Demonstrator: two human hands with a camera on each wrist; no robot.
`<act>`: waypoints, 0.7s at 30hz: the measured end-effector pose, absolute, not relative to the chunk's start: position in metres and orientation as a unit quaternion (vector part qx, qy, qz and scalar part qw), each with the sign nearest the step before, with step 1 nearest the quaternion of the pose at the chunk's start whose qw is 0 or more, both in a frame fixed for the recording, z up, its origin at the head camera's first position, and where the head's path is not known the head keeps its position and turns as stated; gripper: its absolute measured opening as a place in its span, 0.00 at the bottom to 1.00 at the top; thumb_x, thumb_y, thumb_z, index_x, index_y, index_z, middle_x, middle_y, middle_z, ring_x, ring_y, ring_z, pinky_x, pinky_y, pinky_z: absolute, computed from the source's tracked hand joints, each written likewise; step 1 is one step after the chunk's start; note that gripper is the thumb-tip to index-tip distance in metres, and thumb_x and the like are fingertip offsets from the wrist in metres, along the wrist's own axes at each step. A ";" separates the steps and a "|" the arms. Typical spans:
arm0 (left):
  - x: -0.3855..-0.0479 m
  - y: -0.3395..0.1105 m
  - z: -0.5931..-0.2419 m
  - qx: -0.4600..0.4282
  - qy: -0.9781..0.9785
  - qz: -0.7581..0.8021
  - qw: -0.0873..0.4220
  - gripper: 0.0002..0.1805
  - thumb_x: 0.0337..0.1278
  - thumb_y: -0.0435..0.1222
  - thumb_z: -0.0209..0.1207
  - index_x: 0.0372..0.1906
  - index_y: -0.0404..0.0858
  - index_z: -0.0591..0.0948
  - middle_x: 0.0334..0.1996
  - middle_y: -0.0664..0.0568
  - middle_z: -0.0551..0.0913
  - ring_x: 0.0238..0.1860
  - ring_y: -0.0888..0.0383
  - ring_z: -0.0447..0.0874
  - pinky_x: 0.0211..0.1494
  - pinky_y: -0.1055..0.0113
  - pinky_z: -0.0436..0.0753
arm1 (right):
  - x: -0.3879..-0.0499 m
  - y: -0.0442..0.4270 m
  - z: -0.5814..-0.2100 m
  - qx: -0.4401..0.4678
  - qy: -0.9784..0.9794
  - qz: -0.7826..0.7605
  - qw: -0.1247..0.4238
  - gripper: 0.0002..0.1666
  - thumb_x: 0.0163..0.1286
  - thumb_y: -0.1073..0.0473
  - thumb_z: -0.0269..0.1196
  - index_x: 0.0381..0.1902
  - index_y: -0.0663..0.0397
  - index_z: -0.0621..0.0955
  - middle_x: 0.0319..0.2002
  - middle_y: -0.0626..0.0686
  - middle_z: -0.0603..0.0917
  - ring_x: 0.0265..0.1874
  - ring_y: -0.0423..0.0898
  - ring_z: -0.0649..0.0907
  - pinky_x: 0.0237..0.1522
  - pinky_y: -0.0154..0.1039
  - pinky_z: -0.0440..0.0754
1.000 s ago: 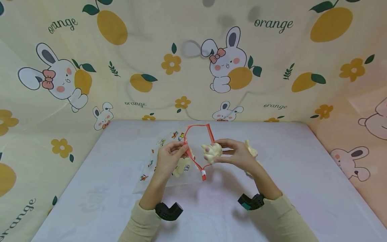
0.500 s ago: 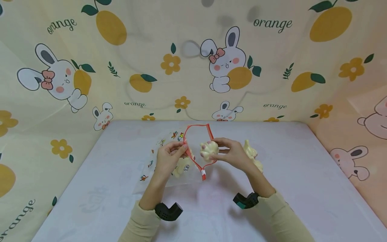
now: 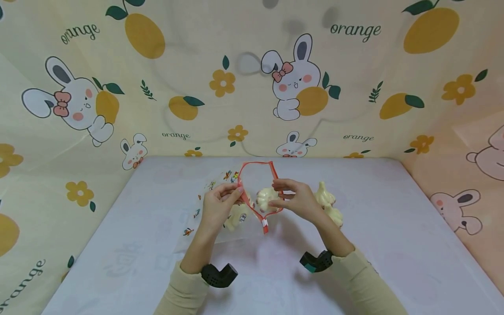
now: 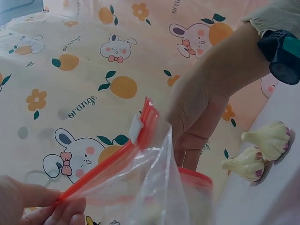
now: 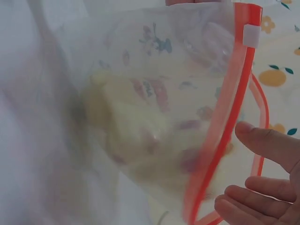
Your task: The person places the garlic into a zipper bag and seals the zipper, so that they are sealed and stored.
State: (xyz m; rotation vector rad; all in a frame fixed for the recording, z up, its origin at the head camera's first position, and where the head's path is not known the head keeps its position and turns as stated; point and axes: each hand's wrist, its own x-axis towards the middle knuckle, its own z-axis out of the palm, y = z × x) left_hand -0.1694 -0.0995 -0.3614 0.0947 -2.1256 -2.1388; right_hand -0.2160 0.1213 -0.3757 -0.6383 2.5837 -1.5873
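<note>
My left hand (image 3: 222, 203) pinches the red zip edge (image 4: 96, 169) of a clear slider bag (image 3: 212, 232) printed with small coloured figures. The bag's mouth gapes toward my right hand (image 3: 297, 199). A pale garlic bulb (image 3: 265, 200) is at the mouth, just past my right fingertips. In the right wrist view, thumb and fingers (image 5: 262, 199) are spread apart at the red rim, with nothing between them. Blurred garlic (image 5: 140, 131) with purplish marks shows through the plastic there; how many bulbs is unclear. A pale shape (image 3: 235, 217) lies deeper in the bag.
Two more garlic bulbs lie to the right of my right hand, one upright bulb (image 3: 324, 194) and one nearer bulb (image 3: 334, 216). A white cloth (image 3: 130, 262) covers the table. Behind it hangs a patterned curtain (image 3: 244, 113). Each wrist wears a black camera.
My right hand has moved left to the bag's mouth with the garlic bulb, and its fingers have parted from the bulb. My left hand keeps its place on the zip edge.
</note>
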 end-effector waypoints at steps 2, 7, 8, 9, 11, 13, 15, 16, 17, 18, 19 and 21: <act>-0.169 -0.099 -0.361 0.031 -0.703 -0.708 0.064 0.11 0.60 0.30 0.61 0.45 0.27 0.81 0.29 0.53 0.86 0.27 0.66 0.83 0.36 0.73 0.87 | -0.214 0.122 -0.376 -0.209 0.833 -0.511 0.022 0.33 0.54 0.62 0.73 0.58 0.64 0.77 0.55 0.65 0.82 0.55 0.60 0.82 0.55 0.47 0.85; -0.168 -0.099 -0.361 0.028 -0.700 -0.710 0.065 0.11 0.60 0.29 0.60 0.46 0.27 0.81 0.28 0.56 0.85 0.27 0.66 0.83 0.35 0.75 0.86 | -0.209 0.125 -0.378 -0.206 0.835 -0.510 0.014 0.31 0.55 0.62 0.72 0.56 0.64 0.77 0.53 0.65 0.83 0.53 0.61 0.82 0.54 0.47 0.85; -0.168 -0.099 -0.361 0.028 -0.700 -0.710 0.066 0.11 0.60 0.29 0.60 0.46 0.27 0.81 0.27 0.56 0.85 0.27 0.66 0.83 0.35 0.75 0.86 | -0.208 0.126 -0.378 -0.204 0.835 -0.511 0.010 0.30 0.55 0.62 0.72 0.56 0.65 0.78 0.53 0.65 0.83 0.53 0.61 0.83 0.54 0.47 0.85; -0.168 -0.099 -0.361 0.028 -0.701 -0.710 0.066 0.11 0.60 0.29 0.60 0.46 0.27 0.81 0.27 0.56 0.85 0.27 0.66 0.83 0.35 0.74 0.86 | -0.207 0.127 -0.379 -0.201 0.835 -0.513 0.004 0.29 0.56 0.62 0.72 0.55 0.65 0.78 0.52 0.66 0.83 0.52 0.61 0.83 0.54 0.46 0.85; -0.168 -0.099 -0.361 0.028 -0.702 -0.708 0.066 0.11 0.60 0.29 0.61 0.46 0.27 0.81 0.28 0.56 0.85 0.27 0.66 0.83 0.36 0.72 0.87 | -0.205 0.130 -0.380 -0.193 0.834 -0.517 -0.008 0.28 0.56 0.63 0.72 0.54 0.66 0.78 0.51 0.66 0.84 0.50 0.60 0.84 0.53 0.46 0.85; -0.168 -0.099 -0.360 0.030 -0.703 -0.707 0.066 0.11 0.60 0.30 0.61 0.46 0.28 0.81 0.28 0.55 0.86 0.27 0.65 0.83 0.37 0.72 0.87 | -0.204 0.133 -0.382 -0.185 0.832 -0.523 -0.018 0.27 0.56 0.64 0.71 0.53 0.67 0.79 0.50 0.67 0.84 0.49 0.60 0.85 0.51 0.45 0.86; -0.168 -0.099 -0.359 0.032 -0.706 -0.705 0.065 0.11 0.60 0.30 0.61 0.46 0.28 0.82 0.29 0.53 0.86 0.27 0.65 0.83 0.37 0.72 0.87 | -0.203 0.137 -0.384 -0.177 0.831 -0.527 -0.021 0.25 0.57 0.64 0.71 0.53 0.68 0.79 0.49 0.68 0.84 0.50 0.62 0.84 0.50 0.43 0.86; -0.167 -0.099 -0.359 0.032 -0.707 -0.704 0.065 0.11 0.60 0.30 0.61 0.46 0.29 0.82 0.30 0.52 0.86 0.27 0.65 0.83 0.37 0.72 0.87 | -0.203 0.139 -0.384 -0.173 0.833 -0.526 -0.020 0.25 0.57 0.64 0.71 0.52 0.67 0.79 0.49 0.68 0.83 0.50 0.62 0.84 0.50 0.42 0.86; -0.167 -0.099 -0.358 0.034 -0.708 -0.703 0.064 0.11 0.60 0.31 0.61 0.46 0.29 0.82 0.30 0.52 0.86 0.28 0.65 0.83 0.37 0.72 0.87 | -0.202 0.141 -0.385 -0.169 0.834 -0.525 -0.019 0.25 0.57 0.64 0.70 0.52 0.67 0.79 0.49 0.68 0.83 0.50 0.63 0.84 0.50 0.41 0.86; -0.167 -0.100 -0.358 0.035 -0.709 -0.702 0.063 0.11 0.61 0.31 0.61 0.46 0.29 0.82 0.31 0.52 0.86 0.27 0.66 0.82 0.37 0.73 0.87 | -0.201 0.143 -0.386 -0.167 0.835 -0.524 -0.017 0.25 0.58 0.63 0.70 0.52 0.67 0.79 0.49 0.67 0.83 0.50 0.63 0.84 0.50 0.41 0.86; -0.167 -0.100 -0.358 0.036 -0.709 -0.701 0.062 0.11 0.61 0.31 0.61 0.46 0.30 0.82 0.31 0.53 0.86 0.28 0.66 0.82 0.37 0.73 0.87 | -0.201 0.145 -0.387 -0.164 0.837 -0.521 -0.015 0.25 0.58 0.63 0.70 0.53 0.67 0.79 0.50 0.67 0.83 0.51 0.63 0.84 0.50 0.40 0.86; -0.167 -0.100 -0.357 0.035 -0.709 -0.702 0.060 0.11 0.61 0.31 0.61 0.46 0.30 0.82 0.31 0.52 0.86 0.27 0.66 0.82 0.37 0.73 0.87 | -0.200 0.149 -0.388 -0.163 0.841 -0.515 -0.015 0.25 0.58 0.63 0.70 0.53 0.67 0.79 0.50 0.67 0.83 0.50 0.63 0.84 0.49 0.40 0.87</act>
